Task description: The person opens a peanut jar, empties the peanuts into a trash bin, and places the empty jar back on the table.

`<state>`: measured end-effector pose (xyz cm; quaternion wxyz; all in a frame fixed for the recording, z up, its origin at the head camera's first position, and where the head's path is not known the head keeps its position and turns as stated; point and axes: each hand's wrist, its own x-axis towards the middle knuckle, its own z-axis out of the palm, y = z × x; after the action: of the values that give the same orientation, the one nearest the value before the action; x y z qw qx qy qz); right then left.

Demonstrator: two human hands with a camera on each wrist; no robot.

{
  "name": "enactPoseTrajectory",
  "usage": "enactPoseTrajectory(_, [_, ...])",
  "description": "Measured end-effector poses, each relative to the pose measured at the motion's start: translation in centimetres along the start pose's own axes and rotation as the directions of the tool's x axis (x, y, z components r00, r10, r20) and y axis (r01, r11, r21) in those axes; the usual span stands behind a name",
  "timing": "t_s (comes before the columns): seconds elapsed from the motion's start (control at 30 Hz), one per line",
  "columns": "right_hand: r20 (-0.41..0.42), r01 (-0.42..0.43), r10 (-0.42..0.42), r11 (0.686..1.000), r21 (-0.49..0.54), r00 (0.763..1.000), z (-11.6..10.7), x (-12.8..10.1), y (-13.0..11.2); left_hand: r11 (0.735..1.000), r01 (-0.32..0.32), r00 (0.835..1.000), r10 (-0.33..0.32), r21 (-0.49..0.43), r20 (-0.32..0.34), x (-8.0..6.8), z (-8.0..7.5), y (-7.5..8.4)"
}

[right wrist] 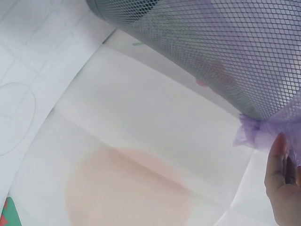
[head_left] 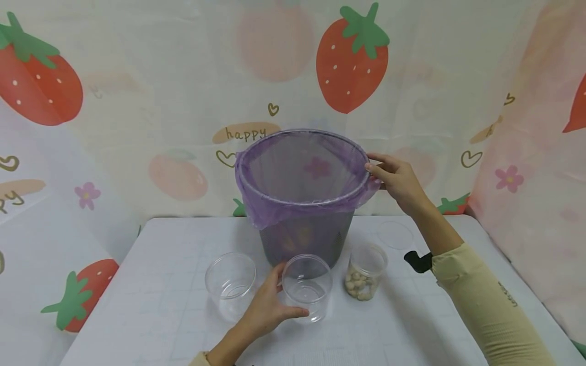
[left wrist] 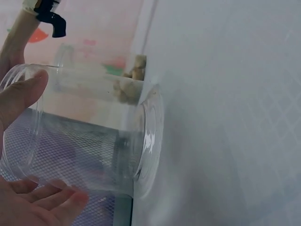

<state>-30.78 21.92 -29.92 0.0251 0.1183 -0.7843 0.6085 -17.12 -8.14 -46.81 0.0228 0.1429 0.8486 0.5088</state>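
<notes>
A grey wire-mesh waste bin [head_left: 304,241] stands on the table, a purple bin liner [head_left: 270,211] folded over its rim. My right hand [head_left: 398,180] pinches the lined rim at the right side; the right wrist view shows its fingertips on the purple plastic. My left hand [head_left: 267,307] holds a clear plastic jar [left wrist: 89,136] that stands upright in front of the bin. Its thumb lies on one side of the jar and the fingers on the other. The jar looks empty and has no lid on.
Left of the held jar stands another clear jar [head_left: 231,279]. To the right, a third clear jar [head_left: 365,277] contains several beige pebble-like pieces. A thin transparent disc, perhaps a lid [head_left: 396,235], lies near the white table's [head_left: 151,290] back right. Strawberry-print cloth [head_left: 183,86] hangs behind.
</notes>
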Motion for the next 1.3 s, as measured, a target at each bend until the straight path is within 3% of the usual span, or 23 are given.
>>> enactPoseTrajectory(0.37, [0.002, -0.001, 0.001, 1.0, -0.006, 1.0, 0.0, -0.1, -0.1, 0.999, 0.031, 0.999, -0.031, 0.009, -0.016, -0.4, 0.0, 0.2])
enactPoseTrajectory(0.83, [-0.031, 0.019, -0.02, 1.0, -0.025, 0.999, 0.3, -0.2, 0.1, 0.993, 0.037, 0.999, -0.036, 0.109, -0.01, -0.8, 0.0, 0.8])
enactPoseTrajectory(1.0, [-0.032, 0.053, -0.053, 0.998, -0.015, 0.998, 0.3, -0.4, 0.1, 0.992, 0.025, 1.0, -0.025, 0.127, -0.003, -1.0, 0.0, 0.9])
enactPoseTrajectory(1.3, [-0.049, 0.128, -0.131, 0.99, -0.054, 0.99, -0.5, -2.0, 0.3, 0.981, -0.031, 0.997, 0.045, 0.193, -0.068, -1.1, -0.4, 1.8])
